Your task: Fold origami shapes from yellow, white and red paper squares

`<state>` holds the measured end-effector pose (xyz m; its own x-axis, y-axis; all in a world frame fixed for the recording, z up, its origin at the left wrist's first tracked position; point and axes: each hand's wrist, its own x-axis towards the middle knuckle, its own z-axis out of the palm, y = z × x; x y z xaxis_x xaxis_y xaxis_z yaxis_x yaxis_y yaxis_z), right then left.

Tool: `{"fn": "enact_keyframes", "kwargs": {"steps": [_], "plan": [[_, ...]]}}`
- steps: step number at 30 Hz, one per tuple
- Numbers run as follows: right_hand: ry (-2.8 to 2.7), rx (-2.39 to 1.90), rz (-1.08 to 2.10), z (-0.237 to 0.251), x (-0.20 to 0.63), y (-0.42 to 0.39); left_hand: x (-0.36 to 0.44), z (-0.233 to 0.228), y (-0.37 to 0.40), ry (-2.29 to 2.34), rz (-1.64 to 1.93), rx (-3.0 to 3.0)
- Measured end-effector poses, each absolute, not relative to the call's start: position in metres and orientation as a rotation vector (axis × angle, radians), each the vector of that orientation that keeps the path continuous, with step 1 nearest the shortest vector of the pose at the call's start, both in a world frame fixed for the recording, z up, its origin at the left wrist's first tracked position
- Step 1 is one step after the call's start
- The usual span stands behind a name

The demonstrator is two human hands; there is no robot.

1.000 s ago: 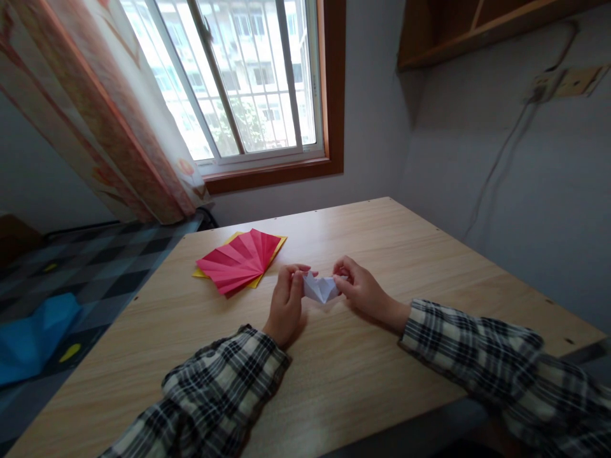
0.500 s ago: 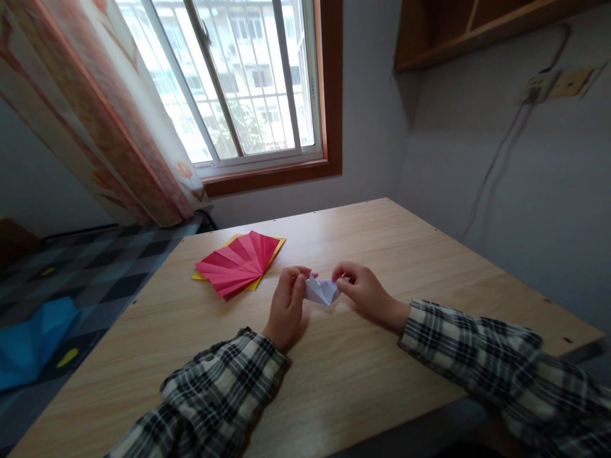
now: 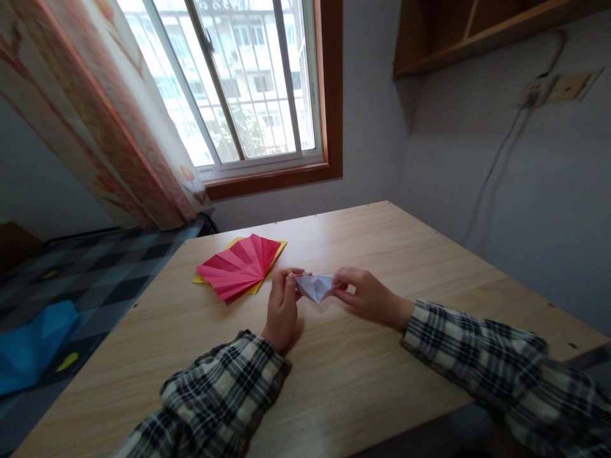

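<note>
A small piece of folded white paper, boat-like with a point at the bottom, is stretched between my two hands just above the table. My left hand pinches its left end between thumb and fingers. At the right end, my right hand grips the paper with thumb and fingertips. The fingers hide both ends of the paper. Beyond my left hand lies a pleated red paper fan, resting partly on yellow paper.
The wooden table extends under both arms. Left of it, a blue sheet lies on a checked cloth. Behind stand a curtain and a barred window. A shelf and a socket with a cord are on the right wall.
My hands have spread slightly apart, the left one shifting left. The folded white paper now shows wider and flatter between them. The fan has not moved on the table.
</note>
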<state>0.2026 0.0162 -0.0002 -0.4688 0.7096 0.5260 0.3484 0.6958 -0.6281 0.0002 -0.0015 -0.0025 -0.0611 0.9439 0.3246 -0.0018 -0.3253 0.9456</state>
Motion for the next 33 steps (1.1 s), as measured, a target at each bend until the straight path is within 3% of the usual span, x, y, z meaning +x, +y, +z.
{"fn": "enact_keyframes", "kwargs": {"steps": [13,33], "plan": [[-2.173,-0.874,0.301,-0.002,0.201,0.014,0.000,-0.008,-0.002,0.961,1.271,1.502],[-2.347,-0.772,-0.047,-0.001,0.196,0.005,0.002,-0.010,-0.001,1.053,1.335,1.623]]}}
